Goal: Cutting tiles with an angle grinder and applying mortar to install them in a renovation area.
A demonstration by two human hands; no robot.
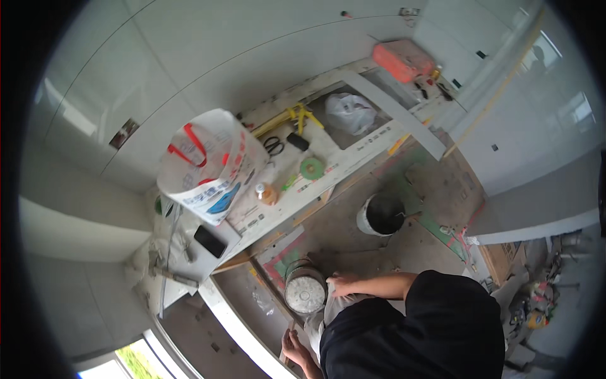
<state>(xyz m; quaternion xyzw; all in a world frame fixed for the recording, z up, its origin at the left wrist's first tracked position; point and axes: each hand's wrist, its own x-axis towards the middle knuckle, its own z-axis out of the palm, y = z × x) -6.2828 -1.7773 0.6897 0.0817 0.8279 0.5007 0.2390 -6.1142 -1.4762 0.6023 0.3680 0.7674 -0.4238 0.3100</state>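
Head view: round pail point(305, 295) just beside the right hand point(343, 285), left hand point(293, 347) nearer

Pale walls point(208, 50) back a long, littered surface point(297, 191) running from near left to far right. Below it spreads a stained floor point(334, 245). Largest on the surface is a white bag point(214, 183) with red handles, at left; an orange-red case point(401, 60) lies far right. On the floor, an open bucket point(364, 220) stands beyond the pail, whose pale, smeared top faces up. The right hand, fingers loosely bent, rests at the light trousers point(339, 306); whether it grips the cloth, I cannot tell. The left hand's fingers are partly curled, their hold unclear. Smaller still: a dark phone point(210, 241), an amber bottle point(266, 194), black-handled scissors point(273, 146).
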